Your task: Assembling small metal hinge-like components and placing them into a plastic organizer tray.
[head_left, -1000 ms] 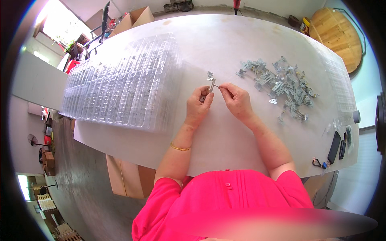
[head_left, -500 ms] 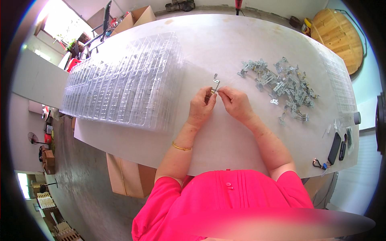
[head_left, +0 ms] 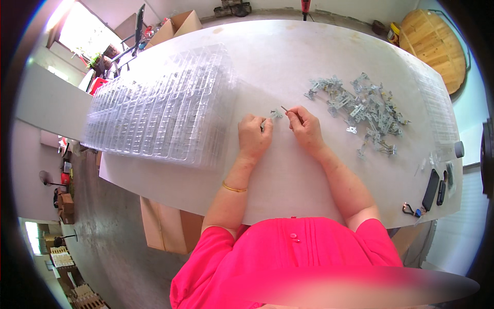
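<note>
My left hand [head_left: 253,135] is closed around a small metal bracket [head_left: 276,113], whose pale grey perforated end sticks out past the fingers. Just to its right, my right hand [head_left: 304,127] pinches a thin dark metal pin [head_left: 284,108] between thumb and fingertips. The pin points up and left toward the bracket, with a small gap between the two hands. A loose heap of similar metal brackets [head_left: 360,108] lies on the table right of my hands, some with thin rods attached.
Clear plastic trays [head_left: 159,108] form a stack at the left of the white table [head_left: 267,51]. More clear trays [head_left: 437,103] lie along the right edge. A black phone-like object [head_left: 430,190] and a cutter-like tool [head_left: 441,189] rest at the near right. A cardboard box [head_left: 167,226] stands below.
My hands have moved apart. The right hand has drawn back with the pin between its fingers, while the left has turned and lowered the bracket.
</note>
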Motion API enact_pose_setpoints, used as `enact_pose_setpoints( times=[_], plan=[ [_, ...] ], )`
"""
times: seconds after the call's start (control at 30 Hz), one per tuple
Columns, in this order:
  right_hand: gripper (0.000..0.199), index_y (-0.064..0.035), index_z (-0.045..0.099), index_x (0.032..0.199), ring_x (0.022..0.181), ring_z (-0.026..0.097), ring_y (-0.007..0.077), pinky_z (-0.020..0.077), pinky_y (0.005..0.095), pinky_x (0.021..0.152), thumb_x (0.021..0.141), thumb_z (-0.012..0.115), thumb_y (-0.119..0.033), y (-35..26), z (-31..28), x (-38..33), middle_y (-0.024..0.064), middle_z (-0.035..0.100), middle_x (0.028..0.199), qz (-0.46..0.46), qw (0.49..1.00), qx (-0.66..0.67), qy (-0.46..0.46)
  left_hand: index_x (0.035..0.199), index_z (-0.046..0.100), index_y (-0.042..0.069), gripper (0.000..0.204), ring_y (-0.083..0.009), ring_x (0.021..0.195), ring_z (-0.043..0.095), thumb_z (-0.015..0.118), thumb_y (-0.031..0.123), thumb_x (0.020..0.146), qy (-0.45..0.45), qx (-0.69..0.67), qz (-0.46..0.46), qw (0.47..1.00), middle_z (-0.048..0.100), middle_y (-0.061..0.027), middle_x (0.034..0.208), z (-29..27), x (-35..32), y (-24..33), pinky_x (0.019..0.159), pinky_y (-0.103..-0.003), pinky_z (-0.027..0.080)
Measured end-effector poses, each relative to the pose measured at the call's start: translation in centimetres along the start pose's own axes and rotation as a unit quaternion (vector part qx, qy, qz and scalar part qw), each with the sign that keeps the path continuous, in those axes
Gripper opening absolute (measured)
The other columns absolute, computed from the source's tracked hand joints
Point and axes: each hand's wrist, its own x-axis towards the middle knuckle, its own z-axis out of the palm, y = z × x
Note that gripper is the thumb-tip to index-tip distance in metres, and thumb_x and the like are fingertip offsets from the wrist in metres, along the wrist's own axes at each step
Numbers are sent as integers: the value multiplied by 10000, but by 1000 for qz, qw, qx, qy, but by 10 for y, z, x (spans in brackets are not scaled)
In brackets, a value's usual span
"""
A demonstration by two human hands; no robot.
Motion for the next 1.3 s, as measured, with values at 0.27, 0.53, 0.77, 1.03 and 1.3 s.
enact_pose_setpoints(
  times=[0.27,0.53,0.77,1.03,1.3],
  plan=[
    [134,-46,657,954,587,542,78,432,242,545,957,584,-158,-10,5,4,16,596,652,1,1000,-12,-18,889,666,15,212,-304,784,587,689,222,848,49,28,16,998,625,-134,808,-7,-3,1,764,-436,434],
    [144,-53,627,961,561,477,51,387,199,509,991,565,-179,5,-9,5,-27,536,657,68,985,157,-8,828,653,20,154,-341,811,596,663,172,853,62,8,26,998,628,-152,808,-4,-5,22,778,-447,440],
    [152,-48,612,981,562,467,42,378,198,495,1002,556,-187,15,-6,10,-29,532,680,54,980,192,-2,858,654,14,99,-292,762,586,687,106,838,17,-133,36,990,614,-118,790,-75,3,89,740,-397,451],
    [143,-40,605,956,538,456,47,366,203,478,998,559,-169,10,-7,10,-28,518,654,50,986,160,4,938,699,10,91,-174,759,613,693,48,855,11,-115,45,992,671,-90,842,-213,32,95,708,-293,487],
    [132,-45,604,949,521,454,49,361,205,462,992,562,-162,17,-1,12,-28,512,628,31,990,136,-12,873,724,-18,251,-86,606,585,693,231,889,153,73,-132,977,686,-77,677,-328,121,-82,562,-286,471]
  ],
)
